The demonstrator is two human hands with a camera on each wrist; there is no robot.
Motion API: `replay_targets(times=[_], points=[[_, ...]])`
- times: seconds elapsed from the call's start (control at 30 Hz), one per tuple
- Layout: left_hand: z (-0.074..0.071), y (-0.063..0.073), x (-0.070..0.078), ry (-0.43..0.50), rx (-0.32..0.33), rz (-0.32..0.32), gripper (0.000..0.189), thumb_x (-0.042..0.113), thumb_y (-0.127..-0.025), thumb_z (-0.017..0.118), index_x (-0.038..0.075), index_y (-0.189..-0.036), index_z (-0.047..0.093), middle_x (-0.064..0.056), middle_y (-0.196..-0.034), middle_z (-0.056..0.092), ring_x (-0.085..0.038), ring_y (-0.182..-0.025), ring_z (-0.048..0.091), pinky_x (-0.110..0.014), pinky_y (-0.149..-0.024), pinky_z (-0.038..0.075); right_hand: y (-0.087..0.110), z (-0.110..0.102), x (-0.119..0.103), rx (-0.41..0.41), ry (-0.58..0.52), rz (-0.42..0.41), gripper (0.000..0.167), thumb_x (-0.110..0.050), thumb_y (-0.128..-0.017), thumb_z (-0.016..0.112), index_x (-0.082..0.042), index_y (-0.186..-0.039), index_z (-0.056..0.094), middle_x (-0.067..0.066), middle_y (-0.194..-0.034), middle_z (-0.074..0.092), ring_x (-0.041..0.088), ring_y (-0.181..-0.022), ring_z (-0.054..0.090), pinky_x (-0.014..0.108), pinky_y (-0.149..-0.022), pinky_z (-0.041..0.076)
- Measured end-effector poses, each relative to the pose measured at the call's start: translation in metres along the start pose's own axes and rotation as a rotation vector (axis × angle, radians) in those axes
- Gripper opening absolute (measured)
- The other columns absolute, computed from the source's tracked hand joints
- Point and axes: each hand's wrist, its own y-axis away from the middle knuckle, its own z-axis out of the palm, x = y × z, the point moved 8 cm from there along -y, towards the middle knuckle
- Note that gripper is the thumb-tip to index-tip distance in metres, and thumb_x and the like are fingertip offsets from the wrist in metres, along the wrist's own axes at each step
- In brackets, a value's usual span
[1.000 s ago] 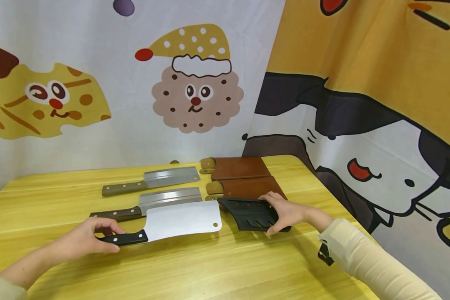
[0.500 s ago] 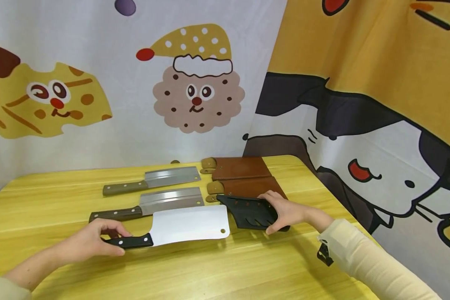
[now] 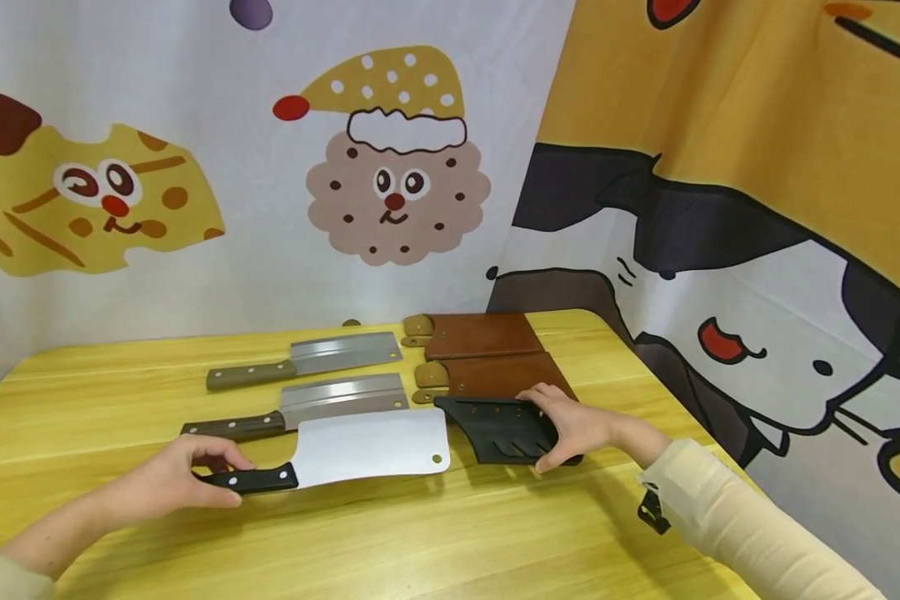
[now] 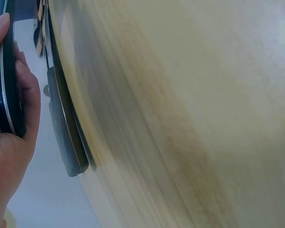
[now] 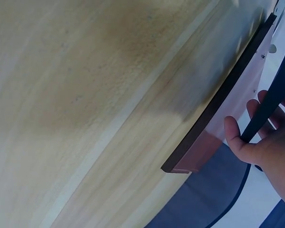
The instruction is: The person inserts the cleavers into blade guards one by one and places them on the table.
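Note:
In the head view my left hand grips the black riveted handle of a cleaver, its broad blade held above the table and pointing right. The left wrist view shows the fingers around that handle. My right hand holds a black slotted blade sheath by its right end, between thumb and fingers. The sheath is tilted, its near face showing slots. Cleaver tip and sheath's left edge are close together but apart. In the right wrist view the sheath appears edge-on in the hand.
Behind the cleaver, two more cleavers lie on the wooden table: one dark-handled, one with an olive-brown handle. Two brown leather sheaths with tan straps lie at the back right. A printed curtain hangs behind.
The cleaver moved right toward the sheath, then back slightly left. The sheath tipped a little and returned to nearly its earlier angle. Both hands kept their hold.

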Motion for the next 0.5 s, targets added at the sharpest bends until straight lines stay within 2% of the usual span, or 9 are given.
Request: replay_targets(times=[0.17, 0.5], points=[[0.0001, 0.0008, -0.0013, -0.015, -0.001, -0.014, 0.020, 0.006, -0.076, 0.075, 0.004, -0.095, 0.068, 0.014, -0.083, 0.059, -0.001, -0.072, 0.052, -0.021, -0.058, 0.044, 0.0001, -0.0009, -0.0001, 0.009, 0.011, -0.009, 0.094, -0.046, -0.065, 0.079, -0.005, -0.139, 0.036, 0.009, -0.131, 0.041, 0.026, -0.116, 0.039, 0.048, -0.091, 0.039], [-0.0009, 0.0029, 0.0012, -0.025, 0.006, 0.016, 0.020, 0.004, -0.075, 0.074, 0.005, -0.094, 0.068, 0.015, -0.083, 0.060, -0.001, -0.071, 0.051, -0.021, -0.058, 0.044, 0.0006, -0.0028, -0.0022, 0.039, 0.027, -0.055, 0.096, -0.043, -0.064, 0.080, 0.000, -0.138, 0.036, 0.013, -0.129, 0.041, 0.027, -0.113, 0.040, 0.049, -0.089, 0.039]])
